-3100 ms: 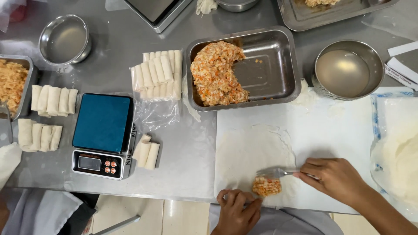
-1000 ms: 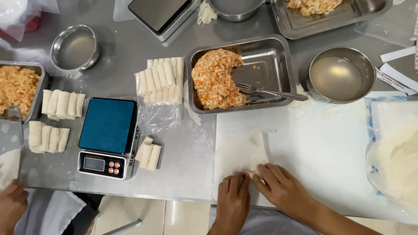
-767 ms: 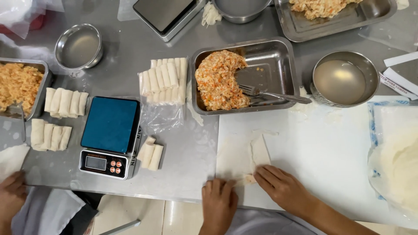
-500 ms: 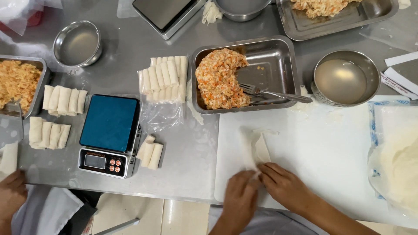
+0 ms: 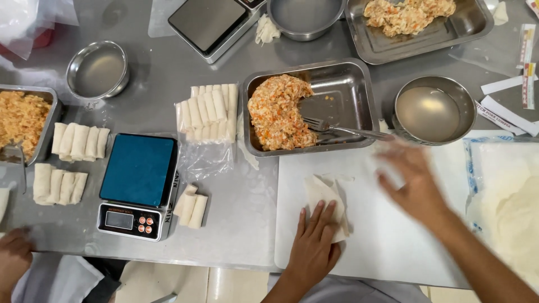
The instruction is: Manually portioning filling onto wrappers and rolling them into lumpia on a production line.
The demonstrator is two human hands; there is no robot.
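Head view is showing the left hand (image 5: 315,242) pressing flat on a half-folded wrapper (image 5: 324,197) on the white board (image 5: 387,235). Right hand (image 5: 414,180), open and blurry, is hovering near the water bowl (image 5: 433,111). Sealing probably needs wet fingers.

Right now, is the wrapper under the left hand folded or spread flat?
Folded. The thin white pastry wrapper on the white cutting board shows overlapping flaps at its top; the left hand presses its lower part.

Scale screen (image 5: 119,220) — small grey rectangle, front left. Paper labels (image 5: 514,84) — white strips, colour-printed, far right. Clear blue-edged wrapper bag (image 5: 505,191) — right edge, holding pale sheets.
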